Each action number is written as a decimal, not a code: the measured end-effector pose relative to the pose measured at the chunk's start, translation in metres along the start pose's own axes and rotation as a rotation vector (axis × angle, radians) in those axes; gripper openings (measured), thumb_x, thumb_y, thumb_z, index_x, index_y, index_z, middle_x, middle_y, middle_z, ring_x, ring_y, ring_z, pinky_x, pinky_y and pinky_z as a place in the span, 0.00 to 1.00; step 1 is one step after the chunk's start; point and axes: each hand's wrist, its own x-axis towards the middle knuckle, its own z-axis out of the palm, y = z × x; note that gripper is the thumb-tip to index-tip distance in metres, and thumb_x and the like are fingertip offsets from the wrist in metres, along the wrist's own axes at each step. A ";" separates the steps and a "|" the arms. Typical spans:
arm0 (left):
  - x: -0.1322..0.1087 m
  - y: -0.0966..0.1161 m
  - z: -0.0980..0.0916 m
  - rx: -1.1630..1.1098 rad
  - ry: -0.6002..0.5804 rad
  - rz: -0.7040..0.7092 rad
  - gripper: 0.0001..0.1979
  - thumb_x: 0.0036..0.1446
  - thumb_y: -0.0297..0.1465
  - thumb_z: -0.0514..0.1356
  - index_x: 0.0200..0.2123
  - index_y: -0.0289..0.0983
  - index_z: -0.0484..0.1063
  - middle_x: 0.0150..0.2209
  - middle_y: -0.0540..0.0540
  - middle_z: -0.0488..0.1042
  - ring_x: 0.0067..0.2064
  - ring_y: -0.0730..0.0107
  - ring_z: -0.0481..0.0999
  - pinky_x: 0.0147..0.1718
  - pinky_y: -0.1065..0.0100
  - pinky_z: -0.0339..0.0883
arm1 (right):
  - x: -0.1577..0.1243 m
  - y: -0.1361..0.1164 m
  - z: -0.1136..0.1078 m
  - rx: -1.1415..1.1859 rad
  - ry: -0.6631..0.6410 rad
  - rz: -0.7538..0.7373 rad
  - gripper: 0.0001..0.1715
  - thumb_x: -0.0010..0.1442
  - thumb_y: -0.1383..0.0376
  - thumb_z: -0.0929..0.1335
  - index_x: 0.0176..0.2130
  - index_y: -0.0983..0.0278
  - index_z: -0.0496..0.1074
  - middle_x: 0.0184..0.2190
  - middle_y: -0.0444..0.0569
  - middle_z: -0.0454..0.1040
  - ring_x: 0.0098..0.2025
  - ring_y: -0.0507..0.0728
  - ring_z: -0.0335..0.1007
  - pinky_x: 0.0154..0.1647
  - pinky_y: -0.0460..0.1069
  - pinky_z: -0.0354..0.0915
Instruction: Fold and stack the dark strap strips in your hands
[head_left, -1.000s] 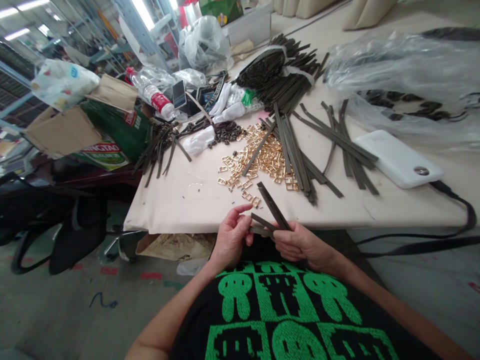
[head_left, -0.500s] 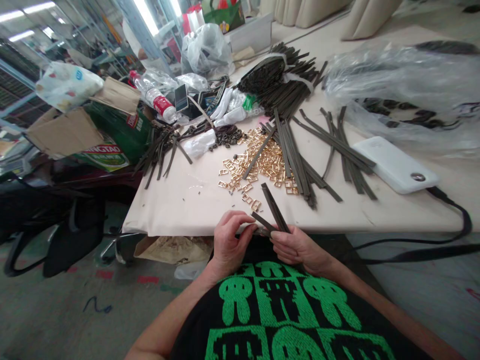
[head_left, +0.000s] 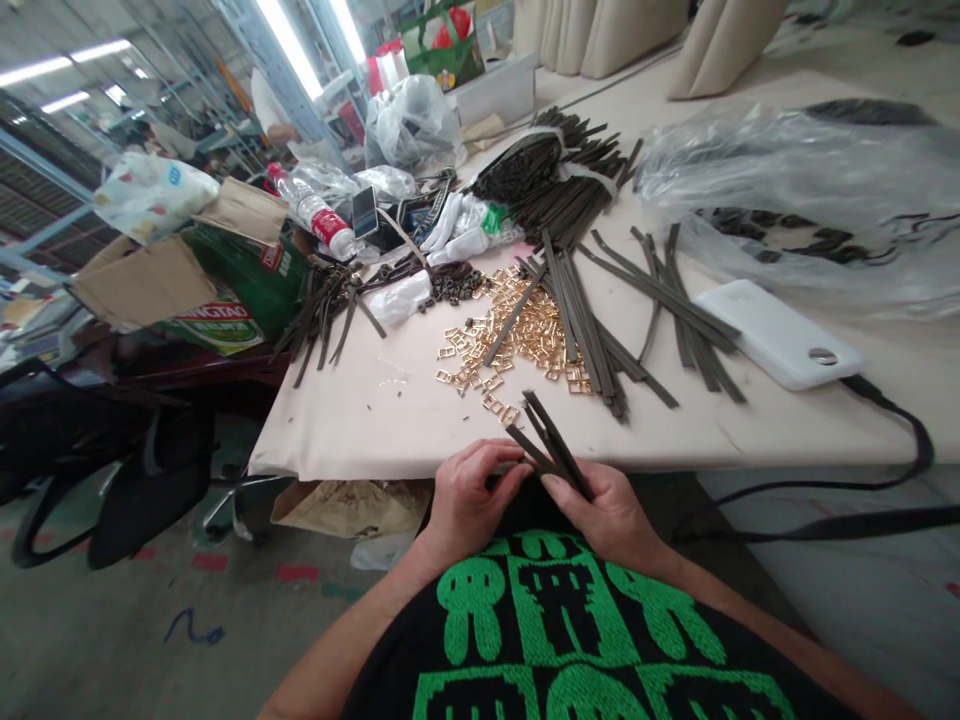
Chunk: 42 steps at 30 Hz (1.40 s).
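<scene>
My right hand [head_left: 611,510] is closed around several dark strips [head_left: 556,440] at the table's front edge. Their free ends stick up and away from me, one splayed to the left. Beside it, my left hand [head_left: 478,497] has thumb and forefinger pinched together just under that splayed strip; what lies between the fingertips is too small to make out. Just beyond the hands are loose gold metal buckles [head_left: 502,408], with a larger heap of gold buckles [head_left: 536,325] behind them. More dark strips [head_left: 589,330] lie across the heap's right side.
A white power bank [head_left: 780,335] with a black cable lies at the right. Farther back are a tied strip bundle [head_left: 555,175] and a clear plastic bag [head_left: 795,190]. Small dark pieces [head_left: 454,285], a bottle [head_left: 319,215] and a phone [head_left: 365,212] are left of centre.
The strips in my right hand have swung closer together, and their tips sit lower. My left hand has shifted slightly right, still pinching. The whole view has tilted a little.
</scene>
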 end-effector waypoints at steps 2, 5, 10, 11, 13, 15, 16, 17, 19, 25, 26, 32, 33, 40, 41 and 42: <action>-0.001 -0.001 0.003 -0.046 -0.005 -0.047 0.03 0.56 0.25 0.63 0.35 0.36 0.75 0.35 0.45 0.81 0.36 0.69 0.80 0.37 0.69 0.75 | -0.002 0.001 0.000 -0.047 0.017 -0.015 0.15 0.62 0.65 0.65 0.43 0.65 0.79 0.33 0.47 0.79 0.35 0.58 0.75 0.39 0.48 0.70; -0.003 -0.002 0.006 -0.207 -0.020 -0.188 0.02 0.56 0.27 0.63 0.35 0.36 0.75 0.32 0.46 0.81 0.32 0.71 0.79 0.33 0.70 0.74 | -0.005 0.003 0.000 -0.092 0.043 -0.028 0.16 0.62 0.65 0.65 0.44 0.66 0.79 0.30 0.46 0.79 0.33 0.57 0.75 0.35 0.47 0.70; -0.001 -0.002 0.003 -0.135 -0.071 -0.173 0.03 0.56 0.25 0.62 0.35 0.36 0.76 0.33 0.46 0.81 0.34 0.70 0.79 0.35 0.68 0.74 | -0.004 0.005 0.002 -0.121 0.024 -0.062 0.16 0.62 0.65 0.64 0.44 0.67 0.78 0.33 0.47 0.80 0.33 0.57 0.75 0.37 0.47 0.70; 0.000 -0.001 0.002 -0.090 -0.072 -0.145 0.04 0.56 0.25 0.62 0.35 0.37 0.75 0.33 0.46 0.81 0.34 0.69 0.79 0.36 0.68 0.73 | -0.004 0.006 0.002 -0.134 0.022 -0.066 0.16 0.63 0.65 0.64 0.45 0.67 0.78 0.33 0.48 0.80 0.33 0.57 0.75 0.37 0.47 0.70; 0.002 -0.001 0.001 -0.044 -0.058 -0.115 0.02 0.57 0.25 0.62 0.34 0.37 0.75 0.33 0.46 0.80 0.35 0.69 0.79 0.36 0.68 0.73 | -0.003 0.007 0.002 -0.161 0.027 -0.074 0.17 0.63 0.66 0.63 0.46 0.68 0.78 0.31 0.47 0.79 0.33 0.57 0.75 0.36 0.47 0.70; 0.002 -0.002 0.001 -0.075 -0.045 -0.130 0.01 0.57 0.25 0.62 0.32 0.37 0.73 0.33 0.46 0.80 0.34 0.70 0.79 0.35 0.68 0.73 | -0.003 0.008 0.003 -0.175 0.027 -0.084 0.17 0.63 0.66 0.63 0.46 0.68 0.77 0.31 0.47 0.79 0.33 0.57 0.75 0.36 0.47 0.70; 0.002 -0.003 0.001 -0.104 -0.044 -0.147 0.02 0.56 0.25 0.62 0.32 0.37 0.73 0.32 0.47 0.79 0.33 0.71 0.78 0.34 0.69 0.73 | -0.003 0.008 0.003 -0.176 0.024 -0.090 0.17 0.63 0.66 0.63 0.47 0.67 0.77 0.31 0.47 0.79 0.33 0.56 0.75 0.36 0.47 0.70; 0.002 -0.003 0.001 -0.131 -0.044 -0.163 0.02 0.56 0.25 0.62 0.32 0.37 0.72 0.32 0.47 0.79 0.32 0.71 0.78 0.33 0.69 0.72 | -0.003 0.008 0.003 -0.175 0.016 -0.099 0.17 0.63 0.66 0.63 0.47 0.67 0.77 0.32 0.47 0.79 0.33 0.56 0.75 0.37 0.47 0.70; 0.002 -0.004 0.000 -0.152 -0.044 -0.165 0.04 0.55 0.24 0.63 0.31 0.37 0.71 0.31 0.48 0.78 0.32 0.73 0.76 0.33 0.70 0.72 | -0.002 0.008 0.002 -0.171 0.001 -0.122 0.16 0.63 0.67 0.63 0.46 0.67 0.78 0.34 0.47 0.80 0.34 0.56 0.75 0.39 0.47 0.70; 0.001 -0.005 0.001 -0.139 -0.035 -0.135 0.06 0.53 0.22 0.63 0.28 0.37 0.70 0.32 0.49 0.76 0.32 0.73 0.75 0.33 0.71 0.70 | -0.001 0.010 0.000 -0.174 -0.023 -0.089 0.17 0.63 0.66 0.63 0.46 0.66 0.78 0.32 0.47 0.79 0.33 0.57 0.75 0.40 0.48 0.71; 0.000 -0.006 0.002 -0.153 -0.043 -0.172 0.04 0.54 0.24 0.63 0.29 0.37 0.70 0.31 0.49 0.76 0.32 0.73 0.75 0.32 0.71 0.70 | -0.001 0.010 0.000 -0.170 -0.026 -0.074 0.17 0.63 0.65 0.63 0.46 0.66 0.78 0.31 0.47 0.79 0.32 0.57 0.75 0.39 0.48 0.71; -0.005 -0.011 0.006 -0.129 -0.078 -0.314 0.02 0.55 0.29 0.63 0.32 0.37 0.74 0.29 0.48 0.77 0.30 0.72 0.76 0.31 0.69 0.71 | -0.001 0.008 0.001 -0.093 -0.017 -0.032 0.17 0.63 0.64 0.64 0.46 0.66 0.78 0.37 0.49 0.81 0.37 0.58 0.77 0.42 0.50 0.72; -0.005 -0.011 0.006 -0.117 -0.079 -0.305 0.02 0.55 0.30 0.63 0.32 0.37 0.75 0.29 0.48 0.77 0.30 0.72 0.76 0.31 0.69 0.71 | -0.001 0.008 0.002 -0.085 -0.013 -0.028 0.17 0.63 0.64 0.64 0.46 0.65 0.78 0.38 0.50 0.81 0.38 0.59 0.77 0.43 0.50 0.72; -0.002 -0.010 0.003 -0.190 -0.133 -0.392 0.03 0.54 0.29 0.63 0.31 0.36 0.76 0.27 0.48 0.78 0.27 0.73 0.74 0.27 0.71 0.69 | -0.002 0.010 0.002 -0.083 -0.020 -0.023 0.17 0.63 0.63 0.64 0.47 0.64 0.78 0.41 0.50 0.81 0.41 0.60 0.78 0.45 0.52 0.72; -0.002 -0.010 0.003 -0.195 -0.141 -0.402 0.03 0.54 0.29 0.63 0.31 0.36 0.76 0.27 0.48 0.78 0.27 0.73 0.74 0.26 0.71 0.69 | -0.002 0.011 0.002 -0.086 -0.022 -0.022 0.17 0.63 0.63 0.64 0.47 0.64 0.78 0.41 0.50 0.81 0.40 0.60 0.78 0.44 0.51 0.72; -0.002 -0.010 0.003 -0.173 -0.142 -0.392 0.03 0.54 0.28 0.62 0.31 0.36 0.76 0.27 0.48 0.78 0.27 0.73 0.74 0.26 0.71 0.69 | -0.002 0.011 0.002 -0.089 -0.021 -0.022 0.17 0.63 0.63 0.64 0.47 0.64 0.78 0.40 0.50 0.81 0.40 0.60 0.78 0.44 0.51 0.72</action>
